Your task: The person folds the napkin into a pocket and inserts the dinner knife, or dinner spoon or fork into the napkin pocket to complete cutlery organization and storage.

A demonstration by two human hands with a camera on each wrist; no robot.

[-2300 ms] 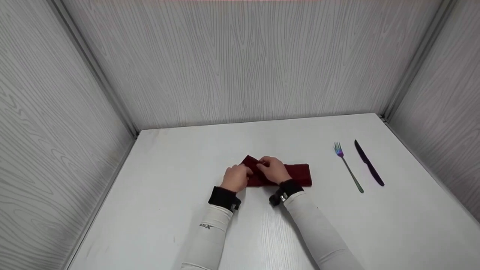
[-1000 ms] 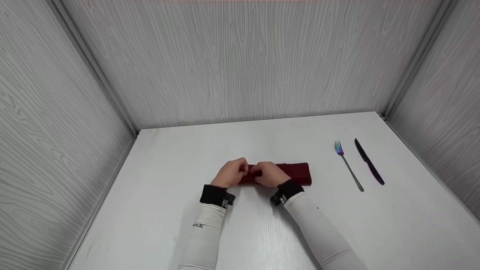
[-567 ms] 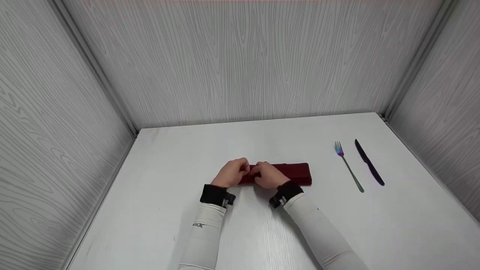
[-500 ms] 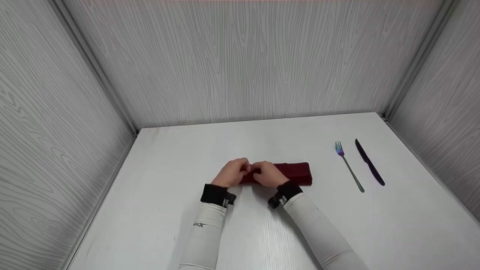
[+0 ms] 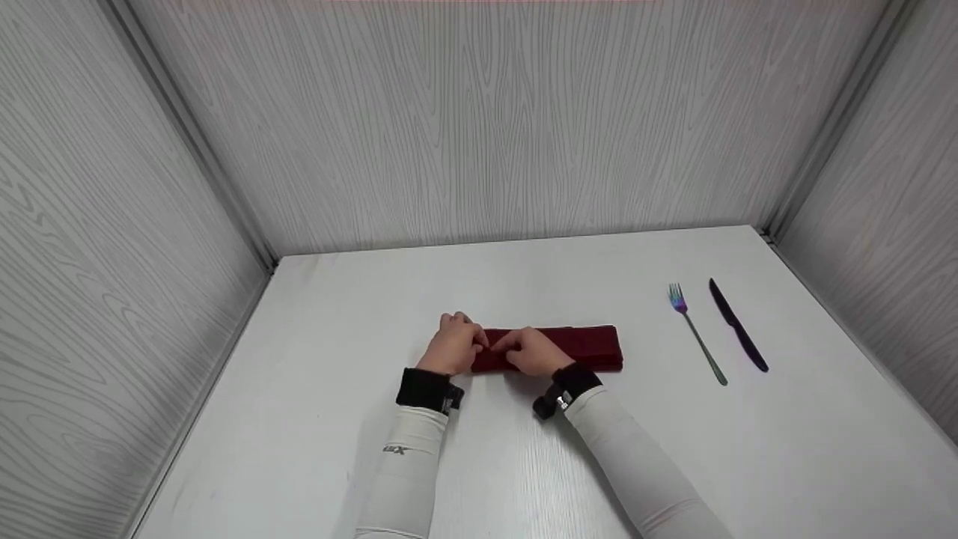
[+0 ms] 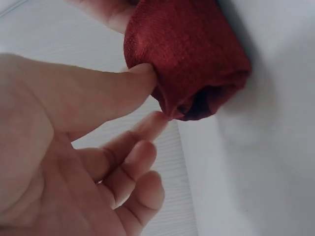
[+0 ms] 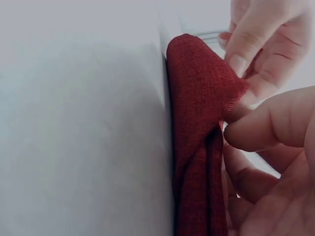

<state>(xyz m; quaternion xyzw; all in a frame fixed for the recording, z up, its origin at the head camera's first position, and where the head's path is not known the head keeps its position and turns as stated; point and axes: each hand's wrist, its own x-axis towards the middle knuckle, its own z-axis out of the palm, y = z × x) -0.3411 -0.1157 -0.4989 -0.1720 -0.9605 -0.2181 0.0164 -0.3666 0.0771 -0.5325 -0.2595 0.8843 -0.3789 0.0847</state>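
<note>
A dark red cloth napkin (image 5: pixel 591 346), folded into a long strip, lies crosswise near the middle of the table. At its left end my left hand (image 5: pixel 450 346) pinches the edge between thumb and index finger; the other fingers hang loosely bent. The left wrist view shows this end of the napkin (image 6: pixel 187 49) rolled over, with a dark hollow inside. My right hand (image 5: pixel 540 353) lies over the strip just right of the left one. In the right wrist view its thumb and index finger hold the napkin (image 7: pixel 197 88) beside the pointed corner. Part of the strip is hidden under this hand.
To the right on the white table (image 5: pixel 337 337) lie a rainbow-coloured fork (image 5: pixel 696 333) and a dark knife (image 5: pixel 737 323), side by side and slanted. Grey wood-grain panels (image 5: pixel 479 127) stand behind the table and on both sides.
The napkin's raised corner at the left has come down onto the strip. My left hand has shifted left to the end, its outer fingers now spread. The right hand has moved slightly left.
</note>
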